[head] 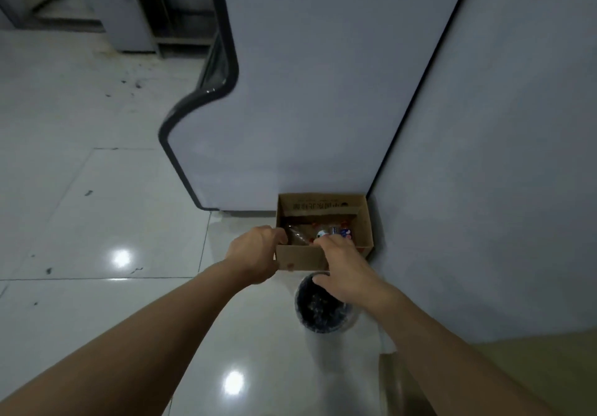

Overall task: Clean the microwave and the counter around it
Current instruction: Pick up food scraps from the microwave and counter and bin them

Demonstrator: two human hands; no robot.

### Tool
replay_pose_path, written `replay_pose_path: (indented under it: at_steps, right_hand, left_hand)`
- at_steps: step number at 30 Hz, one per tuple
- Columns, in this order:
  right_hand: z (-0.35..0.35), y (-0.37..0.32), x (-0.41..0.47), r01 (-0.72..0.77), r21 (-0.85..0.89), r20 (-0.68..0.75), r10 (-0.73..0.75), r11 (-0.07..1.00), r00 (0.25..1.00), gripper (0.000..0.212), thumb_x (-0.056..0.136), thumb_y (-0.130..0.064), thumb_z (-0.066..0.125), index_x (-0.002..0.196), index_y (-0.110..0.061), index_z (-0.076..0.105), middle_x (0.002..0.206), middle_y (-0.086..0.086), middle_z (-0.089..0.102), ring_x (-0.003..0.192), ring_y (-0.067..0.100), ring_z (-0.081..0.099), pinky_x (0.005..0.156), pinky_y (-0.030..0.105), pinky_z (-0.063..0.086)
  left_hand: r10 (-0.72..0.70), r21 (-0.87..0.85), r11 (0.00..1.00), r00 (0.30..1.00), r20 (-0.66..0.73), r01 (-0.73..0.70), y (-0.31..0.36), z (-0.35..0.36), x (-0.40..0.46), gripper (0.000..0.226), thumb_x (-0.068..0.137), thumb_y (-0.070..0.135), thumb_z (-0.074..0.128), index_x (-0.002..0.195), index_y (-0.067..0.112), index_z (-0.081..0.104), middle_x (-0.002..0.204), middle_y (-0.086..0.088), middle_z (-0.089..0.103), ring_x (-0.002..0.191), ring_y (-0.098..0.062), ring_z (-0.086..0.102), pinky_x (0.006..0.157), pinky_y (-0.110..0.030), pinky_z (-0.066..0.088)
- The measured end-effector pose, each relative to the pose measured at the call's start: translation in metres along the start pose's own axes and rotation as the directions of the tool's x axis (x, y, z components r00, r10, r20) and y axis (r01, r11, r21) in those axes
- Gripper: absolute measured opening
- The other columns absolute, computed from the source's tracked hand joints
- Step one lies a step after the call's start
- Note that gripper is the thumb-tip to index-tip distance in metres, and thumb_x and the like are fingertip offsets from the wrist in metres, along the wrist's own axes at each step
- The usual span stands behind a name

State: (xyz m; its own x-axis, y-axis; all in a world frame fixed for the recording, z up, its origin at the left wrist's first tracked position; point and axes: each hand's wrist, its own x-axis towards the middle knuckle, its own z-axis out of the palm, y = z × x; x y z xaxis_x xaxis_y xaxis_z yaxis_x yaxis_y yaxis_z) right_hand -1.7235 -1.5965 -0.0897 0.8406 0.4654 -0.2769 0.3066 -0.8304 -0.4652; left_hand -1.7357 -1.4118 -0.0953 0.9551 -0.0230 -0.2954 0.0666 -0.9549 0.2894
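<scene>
A big pale fridge (323, 76) is stood on the glossy tiled floor (97, 221), with a wall (500, 189) on the right. An open cardboard box (302, 259) full of trash is tucked into the corner between them, and it's gripped on its near rim by the left hand (255, 252) and the right hand (342, 262), fingers curled over the edge. A small dark bin (318, 310) is parked just below the box. Microwave and counter aren't seen here

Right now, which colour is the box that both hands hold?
Plain brown cardboard box, with dark printed characters on its inner far wall; it shows best in the head view.
</scene>
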Motion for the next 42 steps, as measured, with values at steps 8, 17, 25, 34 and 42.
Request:
replay_pose_path:
  at_steps: [8, 17, 25, 34, 42]
  right_hand:
    - [-0.071, -0.085, -0.021, 0.134, -0.078, -0.019, -0.136, 0.988, 0.991, 0.06, 0.084, -0.028, 0.064, 0.136, -0.016, 0.036, 0.137, 0.003, 0.038, 0.126, 0.021, 0.032, 0.103, 0.037, 0.037]
    - [-0.111, -0.166, -0.032, 0.288, -0.147, 0.059, -0.282, 0.946, 0.958, 0.06, 0.088, -0.029, 0.059, 0.139, -0.015, 0.032, 0.141, 0.006, 0.036, 0.129, 0.024, 0.032, 0.106, 0.034, 0.034]
    - [-0.114, -0.254, -0.015, 0.385, -0.22, 0.071, -0.379, 0.896, 0.923, 0.068, 0.084, -0.034, 0.064, 0.141, -0.018, 0.032, 0.142, 0.004, 0.036, 0.13, 0.023, 0.033, 0.104, 0.035, 0.034]
    - [-0.093, -0.383, 0.046, 0.42, -0.243, 0.067, -0.417, 0.874, 0.907, 0.069, 0.084, -0.033, 0.064, 0.142, -0.019, 0.029, 0.145, 0.005, 0.031, 0.134, 0.024, 0.03, 0.106, 0.039, 0.035]
    - [-0.082, -0.507, 0.111, 0.372, -0.25, 0.023, -0.378, 0.894, 0.925, 0.07, 0.086, -0.035, 0.062, 0.144, -0.02, 0.026, 0.145, 0.004, 0.029, 0.134, 0.023, 0.029, 0.105, 0.039, 0.036]
  left_hand:
    - [-0.102, -0.023, 0.995, 0.994, -0.033, 0.101, -0.017, -0.102, -0.064, 0.052, 0.081, 0.022, 0.07, 0.128, 0.022, 0.049, 0.129, -0.003, 0.054, 0.113, -0.02, 0.055, 0.092, -0.033, 0.05]
    - [-0.262, -0.09, 0.964, 0.948, -0.18, 0.249, -0.043, -0.172, -0.143, 0.051, 0.08, 0.027, 0.072, 0.126, 0.024, 0.05, 0.126, -0.001, 0.057, 0.109, -0.018, 0.057, 0.087, -0.03, 0.05]
    - [-0.392, -0.151, 0.919, 0.883, -0.256, 0.364, -0.107, -0.224, -0.212, 0.053, 0.081, 0.026, 0.07, 0.129, 0.022, 0.048, 0.126, -0.001, 0.057, 0.108, -0.019, 0.057, 0.086, -0.032, 0.05]
    - [-0.411, -0.179, 0.911, 0.853, -0.321, 0.371, -0.228, -0.28, -0.228, 0.051, 0.079, 0.025, 0.07, 0.127, 0.024, 0.05, 0.123, 0.001, 0.057, 0.106, -0.016, 0.056, 0.085, -0.032, 0.051]
    - [-0.36, -0.16, 0.932, 0.872, -0.332, 0.324, -0.356, -0.343, -0.222, 0.051, 0.079, 0.024, 0.069, 0.127, 0.025, 0.05, 0.123, 0.002, 0.058, 0.108, -0.016, 0.056, 0.088, -0.034, 0.05]
